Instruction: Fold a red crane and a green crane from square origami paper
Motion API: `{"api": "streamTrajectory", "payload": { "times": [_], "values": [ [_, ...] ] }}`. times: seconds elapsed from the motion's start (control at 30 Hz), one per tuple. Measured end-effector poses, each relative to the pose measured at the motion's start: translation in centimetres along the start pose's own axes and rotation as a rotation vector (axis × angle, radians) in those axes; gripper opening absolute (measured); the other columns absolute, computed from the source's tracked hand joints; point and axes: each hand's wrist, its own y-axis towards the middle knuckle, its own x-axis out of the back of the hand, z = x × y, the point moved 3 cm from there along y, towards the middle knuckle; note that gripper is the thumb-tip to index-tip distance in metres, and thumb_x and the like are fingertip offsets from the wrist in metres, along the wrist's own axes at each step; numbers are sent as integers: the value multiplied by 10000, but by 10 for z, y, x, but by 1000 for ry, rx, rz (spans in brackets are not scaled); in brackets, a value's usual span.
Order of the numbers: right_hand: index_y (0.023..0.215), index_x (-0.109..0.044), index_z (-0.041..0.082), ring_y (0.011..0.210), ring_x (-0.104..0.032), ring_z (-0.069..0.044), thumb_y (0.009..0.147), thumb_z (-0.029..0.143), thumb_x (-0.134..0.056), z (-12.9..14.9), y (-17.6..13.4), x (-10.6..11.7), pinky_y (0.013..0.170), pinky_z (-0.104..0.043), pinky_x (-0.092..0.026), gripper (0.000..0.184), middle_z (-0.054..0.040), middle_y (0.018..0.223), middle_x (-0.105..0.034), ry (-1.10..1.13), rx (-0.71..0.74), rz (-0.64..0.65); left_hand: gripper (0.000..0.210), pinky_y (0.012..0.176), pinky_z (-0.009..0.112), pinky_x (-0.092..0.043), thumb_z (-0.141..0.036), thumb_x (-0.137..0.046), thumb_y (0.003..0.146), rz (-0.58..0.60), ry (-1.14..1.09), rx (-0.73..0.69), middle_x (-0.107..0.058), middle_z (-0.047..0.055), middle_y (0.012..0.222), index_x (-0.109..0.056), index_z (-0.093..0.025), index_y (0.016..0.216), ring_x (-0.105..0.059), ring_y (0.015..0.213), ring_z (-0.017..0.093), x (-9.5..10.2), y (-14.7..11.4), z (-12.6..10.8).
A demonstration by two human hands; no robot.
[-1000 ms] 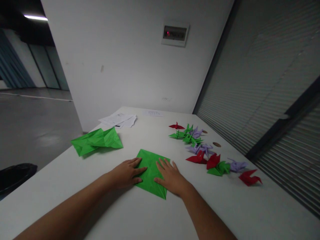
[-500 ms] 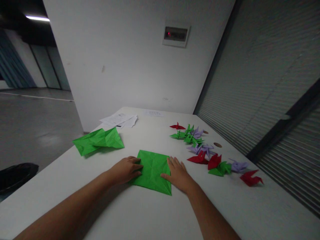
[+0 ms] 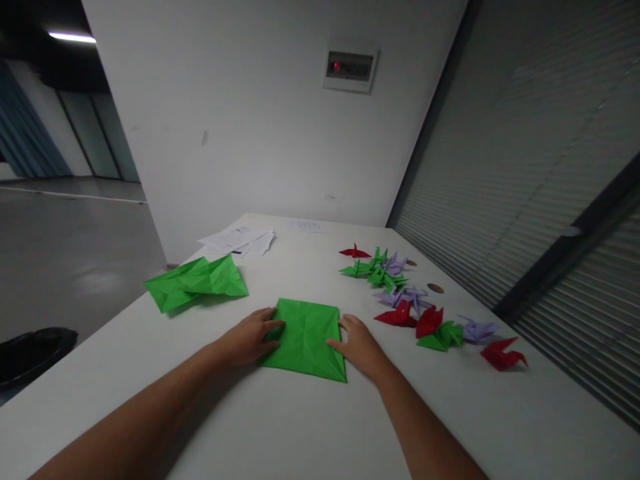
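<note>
A square sheet of green origami paper (image 3: 306,340), marked with creases, lies flat on the white table in front of me. My left hand (image 3: 251,339) rests at its left edge, fingers apart, with the index finger and thumb on the paper. At the right edge is my right hand (image 3: 361,343), its thumb touching the sheet and its other fingers bent beside the border. Neither hand grips the paper visibly. Further left, two more creased green sheets (image 3: 197,285) overlap each other.
Folded paper cranes in green, purple and red (image 3: 400,317) lie in a row along the table's right side. White printed papers (image 3: 239,240) are at the back left. A black-lined bin (image 3: 37,353) stands left of the table. Window blinds (image 3: 550,200) run along the right.
The right hand's fingers have drawn back from the top of the green sheet to its right edge and bent. The left hand has shifted slightly left.
</note>
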Motion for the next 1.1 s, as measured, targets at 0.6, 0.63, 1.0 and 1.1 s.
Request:
{"api": "streamTrajectory", "payload": {
  "times": [0.6, 0.63, 1.0, 1.1],
  "values": [
    [686, -602, 181, 660, -586, -160, 634, 278, -674, -3, 7, -6, 610, -255, -424, 131, 15, 669, -618, 838, -156, -49, 754, 1040, 474, -471, -189, -697, 792, -252, -235, 239, -635, 155, 1311, -400, -199, 1485, -591, 1215, 313, -2, 5, 12],
    [700, -609, 179, 652, -583, -154, 626, 278, -679, -2, 7, -6, 587, -245, -416, 142, 13, 676, -622, 868, -171, -33, 764, 994, 444, -495, -165, -681, 787, -259, -261, 269, -663, 141, 1242, -387, -196, 1492, -623, 1146, 292, -2, 5, 13],
    [773, -647, 172, 361, -377, -79, 676, 356, -656, 5, -2, -1, 386, -200, -212, 209, 68, 464, -507, 854, -325, 95, 824, 682, 278, -469, -140, -629, 731, -329, -573, 338, -656, -43, 757, -320, -196, 1493, -613, 705, 167, 8, 5, 11],
    [802, -676, 157, 369, -400, -85, 666, 343, -649, 4, -1, -1, 385, -200, -221, 232, 47, 468, -553, 839, -323, 96, 635, 663, 274, -459, -154, -628, 723, -336, -600, 321, -686, -15, 786, -520, -177, 1348, -603, 707, 169, 11, 5, 12]
  ]
}}
